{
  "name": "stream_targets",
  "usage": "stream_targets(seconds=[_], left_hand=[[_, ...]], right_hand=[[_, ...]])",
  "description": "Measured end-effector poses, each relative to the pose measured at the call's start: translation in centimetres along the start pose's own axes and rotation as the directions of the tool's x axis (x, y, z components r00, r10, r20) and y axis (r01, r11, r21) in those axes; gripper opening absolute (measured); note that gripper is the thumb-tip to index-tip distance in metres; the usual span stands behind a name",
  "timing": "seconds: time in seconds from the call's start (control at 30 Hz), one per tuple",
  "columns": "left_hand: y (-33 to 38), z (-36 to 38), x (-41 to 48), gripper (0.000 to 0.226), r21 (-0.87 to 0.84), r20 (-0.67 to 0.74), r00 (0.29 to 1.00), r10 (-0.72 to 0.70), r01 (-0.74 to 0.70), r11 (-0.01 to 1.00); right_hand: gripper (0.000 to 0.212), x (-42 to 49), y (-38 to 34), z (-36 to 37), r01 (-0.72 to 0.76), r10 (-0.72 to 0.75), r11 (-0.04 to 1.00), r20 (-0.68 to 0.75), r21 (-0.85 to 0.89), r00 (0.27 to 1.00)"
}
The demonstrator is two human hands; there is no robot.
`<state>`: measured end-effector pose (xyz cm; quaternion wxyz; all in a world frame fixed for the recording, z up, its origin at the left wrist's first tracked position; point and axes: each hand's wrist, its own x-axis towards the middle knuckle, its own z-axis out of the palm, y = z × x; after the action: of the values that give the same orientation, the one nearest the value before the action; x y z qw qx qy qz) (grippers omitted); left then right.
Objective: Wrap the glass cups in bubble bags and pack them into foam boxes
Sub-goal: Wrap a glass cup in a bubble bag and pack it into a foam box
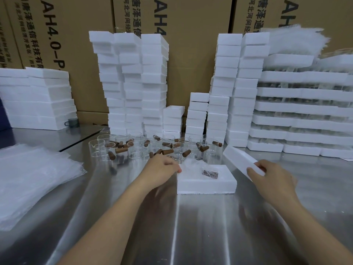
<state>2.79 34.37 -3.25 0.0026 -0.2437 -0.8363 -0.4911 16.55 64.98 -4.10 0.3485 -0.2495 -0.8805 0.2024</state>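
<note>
1. Stainless steel forms the table (191, 222). It is backed by cardboard cartons (191, 44) and tall stacks of white foam (133, 83).
2. The task's thing, a bagged cup (196, 167), is seen lying in the open foam box (206, 183) at the table's centre. Its bubble bag is puffed up above the rim, and a brown stopper (210, 174) shows through it.
3. A bad closure is judged the main risk. If the foam lid (240, 159) is brought down over the raised bag, plastic may be trapped in the seam, or the glass may be pressed.
4. A second risk is judged to come from the smooth steel. The light box may be slid away under a sideways push, toward the loose glass cups (133, 148) just behind it.
5. The lid may also be seated crooked, since it is held tilted and by one end only.
6. The left hand (162, 169) is reached forward with its knuckles up and fingers bent. Its fingertips are set against the box's left corner. Whether the rim is actually gripped cannot be told.
7. The right hand (273, 180) is closed around the lid's near end. The lid is kept off the table, just right of the box.
8. A pile of bubble bags (34, 175) is seen at the left, well apart from both hands.
</note>
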Motion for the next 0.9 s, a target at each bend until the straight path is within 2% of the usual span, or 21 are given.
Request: stream_targets(seconds=[0.1, 0.2, 0.37, 0.5, 0.57, 0.67, 0.73, 0.8, 0.83, 0.9], left_hand=[[-0.3, 0.7, -0.1, 0.029, 0.147, -0.008, 0.997, 0.073, -0.071, 0.987], [-0.3, 0.9, -0.2, 0.021, 0.196, -0.107, 0.989, 0.097, -0.075, 0.978], [-0.6, 1.2, -0.3, 0.030, 0.235, -0.023, 0.995, 0.094, -0.086, 0.968], [-0.4, 0.5, 0.1, 0.036, 0.135, -0.150, 0.985, 0.084, -0.064, 0.989], [-0.4, 0.2, 0.1, 0.038, 0.096, -0.101, 0.990, 0.103, -0.093, 0.991], [-0.2, 0.4, -0.2, 0.037, 0.133, 0.014, 0.994, 0.109, -0.110, 0.985], [0.3, 0.4, -0.5, 0.032, 0.116, 0.010, 0.994, 0.105, -0.105, 0.988], [1.2, 0.1, -0.9, 0.022, 0.005, -0.028, 0.995, 0.097, -0.097, 0.995], [1.7, -0.1, -1.0, 0.025, -0.081, -0.036, 0.994, 0.099, -0.101, 0.992], [2.7, -0.6, -1.4, 0.053, -0.239, -0.005, 0.991, 0.132, -0.129, 0.962]], right_hand=[[0.016, -0.1, 0.0, 0.0, -0.013, 0.013, 1.000, 0.011, 0.007, 1.000], [0.015, 0.0, -0.1, -0.1, -0.022, 0.022, 1.000, 0.019, -0.003, 1.000], [0.014, -0.3, -0.6, -0.3, -0.008, 0.008, 1.000, 0.013, 0.013, 1.000], [0.012, -0.8, -1.9, -1.0, 0.087, -0.081, 0.989, -0.056, 0.121, 0.995], [0.013, -1.3, -2.7, -1.6, 0.146, -0.128, 0.969, -0.099, 0.198, 0.987], [0.012, -2.0, -3.9, -2.4, 0.186, -0.166, 0.954, -0.104, 0.234, 0.981], [0.010, -2.4, -4.4, -2.6, 0.189, -0.173, 0.947, -0.086, 0.259, 0.981], [0.010, -2.5, -4.7, -2.7, 0.181, -0.168, 0.929, -0.068, 0.323, 0.983], [0.011, -2.6, -4.8, -2.8, 0.171, -0.163, 0.908, -0.052, 0.384, 0.985], [0.017, -2.6, -5.2, -3.1, 0.144, -0.167, 0.827, -0.006, 0.543, 0.986]])
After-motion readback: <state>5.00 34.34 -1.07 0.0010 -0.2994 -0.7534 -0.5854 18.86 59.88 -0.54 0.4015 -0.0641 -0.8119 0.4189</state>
